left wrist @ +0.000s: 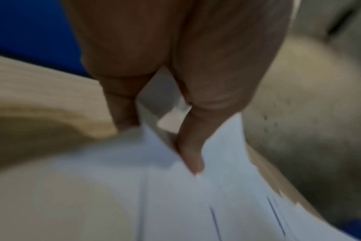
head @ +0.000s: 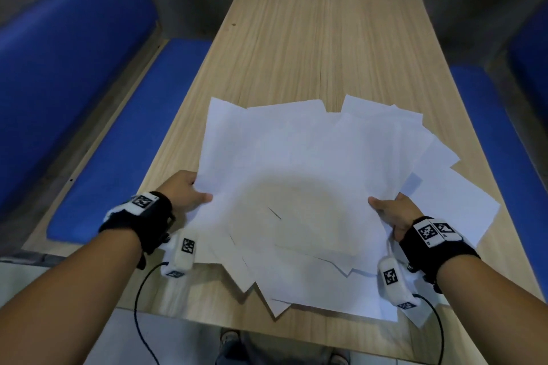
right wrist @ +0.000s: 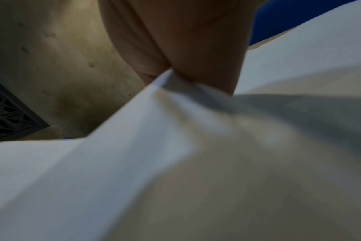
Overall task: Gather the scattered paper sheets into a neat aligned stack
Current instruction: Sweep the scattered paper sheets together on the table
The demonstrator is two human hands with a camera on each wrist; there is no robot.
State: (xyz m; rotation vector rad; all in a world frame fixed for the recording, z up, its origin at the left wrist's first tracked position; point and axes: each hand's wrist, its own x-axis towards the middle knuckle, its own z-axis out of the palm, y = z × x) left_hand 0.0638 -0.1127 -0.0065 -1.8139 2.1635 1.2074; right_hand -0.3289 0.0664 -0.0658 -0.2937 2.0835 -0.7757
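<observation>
Several white paper sheets (head: 296, 175) lie fanned and overlapping on the near half of the wooden table (head: 311, 47), their corners pointing every way. My left hand (head: 189, 191) grips the pile's left edge, thumb on top and fingers under. In the left wrist view the sheets (left wrist: 175, 203) sit pinched between thumb and fingers (left wrist: 192, 156). My right hand (head: 391, 210) grips the right edge in the same way; the right wrist view shows paper (right wrist: 175, 163) wedged between thumb and fingers (right wrist: 206, 65). One sheet (head: 462, 204) sticks out to the right past my right hand.
Blue padded benches (head: 98, 133) run along both long sides of the table, the right one (head: 504, 133) close to the outlying sheets. A concrete wall stands beyond the far end. Black cables hang from my wrist cameras over the near table edge (head: 267, 332).
</observation>
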